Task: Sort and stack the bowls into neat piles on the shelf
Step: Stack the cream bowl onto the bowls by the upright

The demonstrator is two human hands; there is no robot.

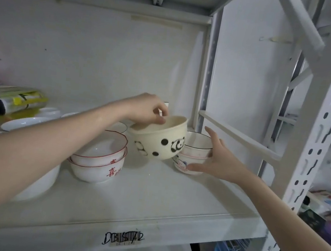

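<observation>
My left hand (148, 109) pinches the near rim of a cream panda bowl (159, 139) and holds it tilted just above the white shelf (142, 197). To its right stands a short stack of small bowls (195, 152), a black-rimmed one on top of a pink-patterned one. My right hand (216, 158) cups that stack from the right, thumb at its base, fingers along its side. Left of the panda bowl two red-rimmed bowls with red characters (100, 159) sit nested.
White plates and shallow bowls (26, 124) lie at the back left, with a yellow-green packet (23, 98) behind them. A large white bowl (40, 181) sits under my left forearm. A white upright post (319, 143) stands at the right. The shelf's front strip carries a label (123, 239).
</observation>
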